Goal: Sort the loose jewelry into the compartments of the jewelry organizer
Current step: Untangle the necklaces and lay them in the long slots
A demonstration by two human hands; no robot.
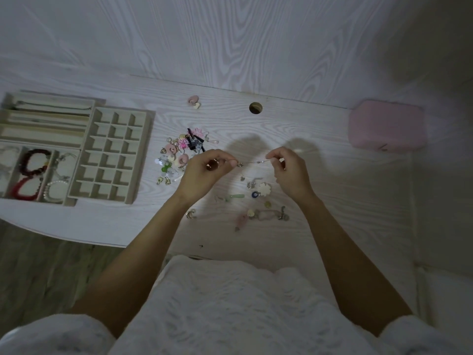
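Note:
My left hand (208, 167) and my right hand (288, 170) hold a thin silver chain (253, 163) stretched between them above the desk, each pinching one end. Left of my hands lies a pile of loose earrings and charms (179, 152). More loose pieces (256, 198) are scattered below my hands. The beige jewelry organizer sits at the left: a grid tray (112, 156) of small square compartments, a tray of long slots (46, 119) behind it, and a tray (76, 201) holding red, dark and pearl bracelets (33, 172).
A pink box (386, 125) rests at the right of the white wood-grain desk (332, 190). A round cable hole (255, 108) is near the back edge, with a lone pink earring pair (193, 101) to its left. The wall rises behind.

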